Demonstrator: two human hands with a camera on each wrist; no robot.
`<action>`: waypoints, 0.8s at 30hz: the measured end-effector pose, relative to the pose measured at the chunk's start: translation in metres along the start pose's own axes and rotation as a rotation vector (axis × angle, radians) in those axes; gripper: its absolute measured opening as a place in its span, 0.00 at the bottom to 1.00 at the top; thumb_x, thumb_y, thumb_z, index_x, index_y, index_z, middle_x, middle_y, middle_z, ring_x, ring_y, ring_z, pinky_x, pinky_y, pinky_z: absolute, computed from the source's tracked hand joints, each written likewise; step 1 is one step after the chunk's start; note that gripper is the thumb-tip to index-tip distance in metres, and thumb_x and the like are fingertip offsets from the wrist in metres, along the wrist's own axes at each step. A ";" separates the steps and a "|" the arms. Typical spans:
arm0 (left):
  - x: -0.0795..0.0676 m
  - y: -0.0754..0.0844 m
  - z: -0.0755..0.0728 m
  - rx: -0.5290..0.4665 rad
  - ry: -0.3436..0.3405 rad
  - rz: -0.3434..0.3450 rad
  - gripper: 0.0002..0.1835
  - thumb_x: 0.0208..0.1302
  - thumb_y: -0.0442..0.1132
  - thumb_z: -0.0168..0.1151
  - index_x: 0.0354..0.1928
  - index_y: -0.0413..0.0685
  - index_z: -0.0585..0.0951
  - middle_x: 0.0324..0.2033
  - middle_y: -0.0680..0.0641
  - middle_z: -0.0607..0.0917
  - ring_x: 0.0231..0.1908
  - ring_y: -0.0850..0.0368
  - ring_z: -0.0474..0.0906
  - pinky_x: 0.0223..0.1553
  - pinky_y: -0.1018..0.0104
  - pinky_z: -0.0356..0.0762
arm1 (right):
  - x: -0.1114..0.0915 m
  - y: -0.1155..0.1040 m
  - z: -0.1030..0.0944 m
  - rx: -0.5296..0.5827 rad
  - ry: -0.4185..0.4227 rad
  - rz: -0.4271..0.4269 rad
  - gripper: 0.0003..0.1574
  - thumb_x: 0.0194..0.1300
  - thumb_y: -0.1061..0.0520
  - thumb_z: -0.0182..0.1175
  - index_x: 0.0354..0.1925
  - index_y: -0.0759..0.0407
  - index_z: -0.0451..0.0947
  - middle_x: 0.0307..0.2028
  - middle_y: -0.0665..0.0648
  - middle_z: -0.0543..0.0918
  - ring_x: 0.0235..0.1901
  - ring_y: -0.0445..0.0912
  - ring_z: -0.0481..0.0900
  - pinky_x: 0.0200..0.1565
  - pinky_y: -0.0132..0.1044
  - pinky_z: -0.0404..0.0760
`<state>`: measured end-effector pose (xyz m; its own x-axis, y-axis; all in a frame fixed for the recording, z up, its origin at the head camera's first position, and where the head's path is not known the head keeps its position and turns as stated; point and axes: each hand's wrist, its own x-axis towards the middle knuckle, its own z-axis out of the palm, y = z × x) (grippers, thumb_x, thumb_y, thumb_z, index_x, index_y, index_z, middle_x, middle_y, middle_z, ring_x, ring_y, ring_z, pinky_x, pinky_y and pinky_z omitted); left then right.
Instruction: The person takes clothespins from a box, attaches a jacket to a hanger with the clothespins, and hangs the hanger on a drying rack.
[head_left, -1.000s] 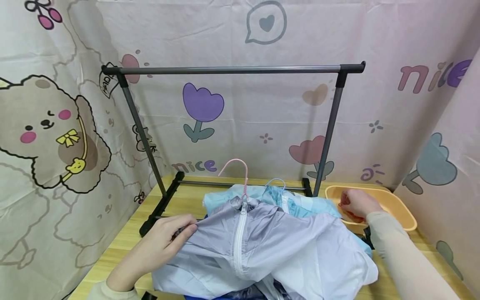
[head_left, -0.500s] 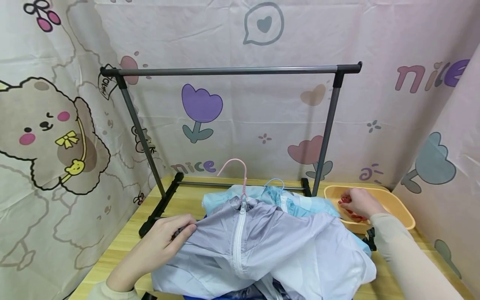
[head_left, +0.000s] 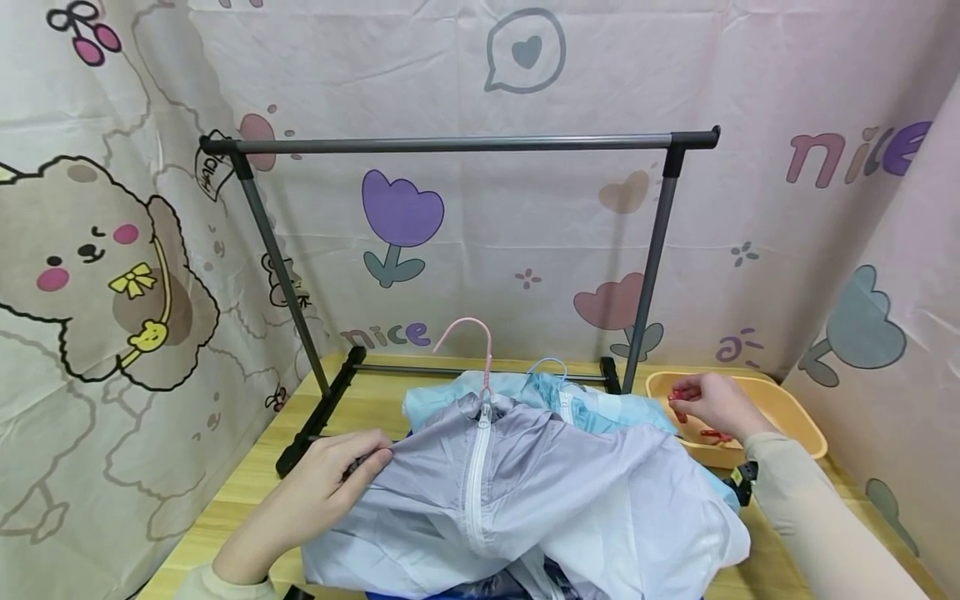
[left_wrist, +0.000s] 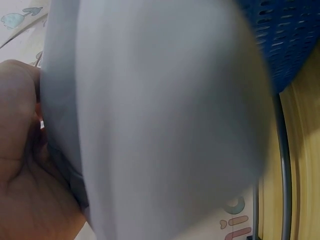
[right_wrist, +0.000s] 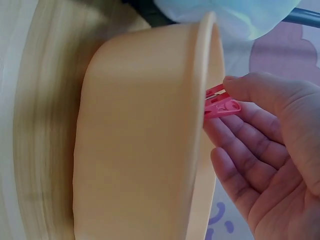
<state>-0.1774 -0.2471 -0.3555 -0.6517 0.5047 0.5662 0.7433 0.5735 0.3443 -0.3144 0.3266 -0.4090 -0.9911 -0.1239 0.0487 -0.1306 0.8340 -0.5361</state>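
Note:
A grey-and-white zip jacket (head_left: 570, 475) lies on a pink hanger (head_left: 490, 358), its hook standing up at the collar. My left hand (head_left: 330, 475) pinches the jacket's left shoulder between thumb and fingers; in the left wrist view, pale fabric (left_wrist: 160, 120) fills most of the picture. Over a yellow plastic basin (head_left: 806, 425), my right hand (head_left: 716, 404) holds a red clothespin (right_wrist: 222, 104) between thumb and fingers. More red clothespins (head_left: 716, 435) lie inside the basin.
Behind the grey jacket lies a light-blue jacket (head_left: 442, 393) with a blue hanger hook (head_left: 551, 362). A dark metal clothes rack (head_left: 450, 145) stands at the back of the wooden table (head_left: 240, 500). A blue perforated basket (left_wrist: 287, 40) shows beneath the fabric.
My right hand has risen slightly and shifted left within the basin, with a red clothespin now showing at its fingertips and others uncovered below. The left hand keeps its hold on the jacket.

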 end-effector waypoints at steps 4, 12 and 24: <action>0.001 0.000 0.000 0.004 0.001 -0.001 0.16 0.78 0.30 0.61 0.38 0.65 0.77 0.26 0.67 0.70 0.27 0.75 0.68 0.29 0.76 0.70 | -0.005 -0.007 0.000 0.046 0.022 -0.016 0.26 0.74 0.53 0.70 0.60 0.71 0.81 0.48 0.66 0.88 0.46 0.54 0.87 0.53 0.51 0.90; 0.004 0.001 0.001 0.018 0.001 -0.008 0.15 0.79 0.31 0.60 0.39 0.65 0.78 0.27 0.68 0.72 0.28 0.75 0.69 0.30 0.76 0.71 | -0.010 -0.029 -0.004 0.145 0.106 -0.047 0.26 0.75 0.51 0.69 0.60 0.69 0.80 0.48 0.66 0.88 0.45 0.52 0.88 0.42 0.32 0.89; 0.010 -0.002 0.004 0.012 -0.010 -0.014 0.15 0.79 0.32 0.60 0.36 0.65 0.76 0.26 0.67 0.69 0.26 0.74 0.67 0.28 0.75 0.70 | -0.023 -0.045 -0.016 0.311 0.157 -0.067 0.29 0.76 0.48 0.69 0.62 0.67 0.79 0.52 0.66 0.88 0.44 0.39 0.88 0.44 0.26 0.85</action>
<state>-0.1866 -0.2406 -0.3535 -0.6636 0.5029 0.5539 0.7323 0.5881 0.3433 -0.2858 0.3004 -0.3729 -0.9757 -0.0682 0.2084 -0.2050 0.6203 -0.7571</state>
